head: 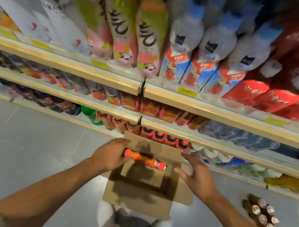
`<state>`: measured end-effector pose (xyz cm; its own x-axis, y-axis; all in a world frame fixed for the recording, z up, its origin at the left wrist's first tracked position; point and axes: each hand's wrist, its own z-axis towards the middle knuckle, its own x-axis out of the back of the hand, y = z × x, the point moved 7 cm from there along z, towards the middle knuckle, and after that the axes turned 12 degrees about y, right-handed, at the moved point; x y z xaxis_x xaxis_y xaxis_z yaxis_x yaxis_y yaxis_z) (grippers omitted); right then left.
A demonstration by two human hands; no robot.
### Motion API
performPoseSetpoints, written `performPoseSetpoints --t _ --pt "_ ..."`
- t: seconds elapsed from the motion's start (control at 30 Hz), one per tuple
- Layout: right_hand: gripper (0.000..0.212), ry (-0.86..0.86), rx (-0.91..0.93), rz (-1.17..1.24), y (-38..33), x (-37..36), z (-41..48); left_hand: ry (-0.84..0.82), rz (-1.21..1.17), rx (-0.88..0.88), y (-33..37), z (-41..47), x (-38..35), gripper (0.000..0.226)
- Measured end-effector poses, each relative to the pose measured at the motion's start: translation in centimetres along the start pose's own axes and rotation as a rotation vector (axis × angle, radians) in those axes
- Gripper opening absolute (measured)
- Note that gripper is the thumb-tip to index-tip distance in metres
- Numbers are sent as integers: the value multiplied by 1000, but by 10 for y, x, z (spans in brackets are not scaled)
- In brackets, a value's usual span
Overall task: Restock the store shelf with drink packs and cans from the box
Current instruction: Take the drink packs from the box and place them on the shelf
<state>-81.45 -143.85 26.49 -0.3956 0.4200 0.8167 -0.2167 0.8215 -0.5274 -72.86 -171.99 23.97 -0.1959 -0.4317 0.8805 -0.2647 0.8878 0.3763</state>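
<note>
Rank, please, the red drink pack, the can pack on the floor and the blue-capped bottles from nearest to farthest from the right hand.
1. Red drink pack: just left of the right hand, over the box, gripped by the left hand.
2. Can pack: on the floor, off to its right.
3. Blue-capped bottles: high on the upper shelf, farthest.

Single head-worn view, looking steeply down — close over the box (140, 188), facing the shelf (217, 109), wide-angle
</note>
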Motion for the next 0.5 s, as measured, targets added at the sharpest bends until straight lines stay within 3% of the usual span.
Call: performPoseSetpoints --t 0.13,0.33,0.4,0.5 --pt "57 -80 -46 -3 54 -100 36 -87 -8 10 -40 37 -95 49" --pt "48 -228 -87 -93 141 -253 75 -173 -112 186 -99 85 -246 61" --pt "50 -282 -124 -88 172 -301 80 -178 -189 289 -121 94 -297 67" --pt "71 -282 -249 -122 218 -351 85 -262 -162 590 -152 102 -362 87"
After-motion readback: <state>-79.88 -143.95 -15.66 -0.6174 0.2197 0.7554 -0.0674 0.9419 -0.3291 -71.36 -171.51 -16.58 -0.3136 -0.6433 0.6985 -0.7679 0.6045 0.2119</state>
